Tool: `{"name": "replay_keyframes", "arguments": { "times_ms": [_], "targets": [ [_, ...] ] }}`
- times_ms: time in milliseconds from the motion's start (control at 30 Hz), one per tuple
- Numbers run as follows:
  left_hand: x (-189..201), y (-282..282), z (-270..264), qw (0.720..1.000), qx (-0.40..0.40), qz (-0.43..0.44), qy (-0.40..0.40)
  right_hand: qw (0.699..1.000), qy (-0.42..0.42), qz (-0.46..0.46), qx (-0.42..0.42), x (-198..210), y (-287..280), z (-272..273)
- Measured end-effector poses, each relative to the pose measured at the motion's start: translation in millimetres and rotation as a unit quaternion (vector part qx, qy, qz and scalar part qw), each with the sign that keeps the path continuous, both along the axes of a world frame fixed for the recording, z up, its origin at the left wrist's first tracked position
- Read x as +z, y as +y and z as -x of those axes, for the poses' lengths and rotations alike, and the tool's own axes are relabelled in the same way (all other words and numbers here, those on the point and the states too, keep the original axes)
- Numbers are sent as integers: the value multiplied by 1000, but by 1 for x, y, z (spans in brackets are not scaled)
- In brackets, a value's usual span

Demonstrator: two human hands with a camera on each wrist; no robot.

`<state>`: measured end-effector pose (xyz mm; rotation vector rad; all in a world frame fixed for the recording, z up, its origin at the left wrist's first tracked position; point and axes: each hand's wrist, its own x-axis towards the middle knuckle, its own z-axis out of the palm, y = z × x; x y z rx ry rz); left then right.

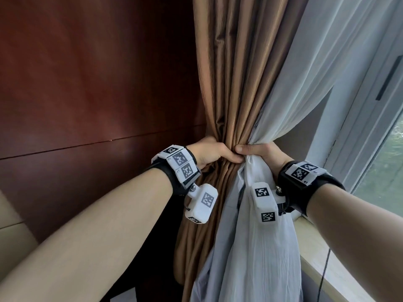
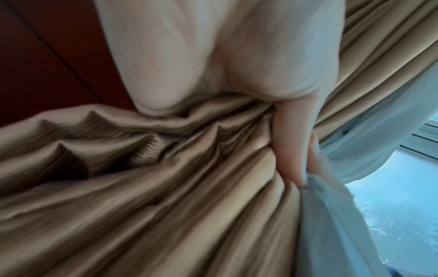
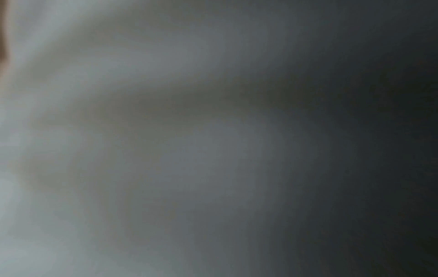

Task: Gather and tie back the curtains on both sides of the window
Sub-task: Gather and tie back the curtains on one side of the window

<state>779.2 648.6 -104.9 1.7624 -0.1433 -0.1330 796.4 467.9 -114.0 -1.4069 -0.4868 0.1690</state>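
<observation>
A tan pleated curtain and a white sheer curtain hang together in the corner by the window, bunched to a narrow waist. My left hand grips the tan folds from the left, its thumb across the front. My right hand grips the bunch from the right, over the sheer, thumb tip meeting the left thumb. In the left wrist view my left hand presses into the tan curtain, with the sheer curtain at the right. The right wrist view shows only blurred grey sheer fabric.
A dark red wood wall panel stands on the left. The window frame and a pale stone sill are on the right, with a black cable hanging over the sill. No tie-back band shows.
</observation>
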Motion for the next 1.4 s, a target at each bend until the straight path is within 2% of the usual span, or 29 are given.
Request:
{"name": "replay_keyframes", "arguments": {
  "times_ms": [167, 300, 400, 467, 567, 633, 700, 733, 867, 1000, 1200, 1400],
  "targets": [
    [5, 8, 0, 999, -12, -36, -6, 1000, 4, -8, 0, 0, 2, 2],
    [9, 16, -2, 990, 76, -91, -78, 999, 31, 1, -25, -1, 0, -3],
    [8, 18, 1, 989, 102, -89, -57, 999, 41, 4, -18, 0, 1, 0],
    [7, 16, 6, 995, 58, -81, -19, 999, 52, 4, 5, 2, -2, 4],
    [12, 10, 19, 995, -73, -32, 60, 996, 81, 5, 44, 5, -5, 15],
    [12, 8, 22, 992, -105, -5, 68, 995, 88, 2, 47, 5, -7, 19],
    [10, 4, 21, 993, -102, 7, 64, 996, 83, -5, 37, 4, -9, 19],
    [9, 3, 19, 995, -84, 8, 52, 997, 77, -5, 26, 3, -10, 18],
    [1, 0, 8, 995, 61, -6, -82, 998, 59, 4, -25, -1, -10, 8],
    [2, 3, 16, 986, 110, -19, -126, 997, 49, 1, -63, -2, -5, 4],
    [6, 4, 20, 986, 100, -30, -128, 996, 39, 12, -81, 1, 0, 7],
    [3, -1, 17, 991, 39, -30, -123, 995, 45, 10, -86, 0, -2, 9]
  ]
}}
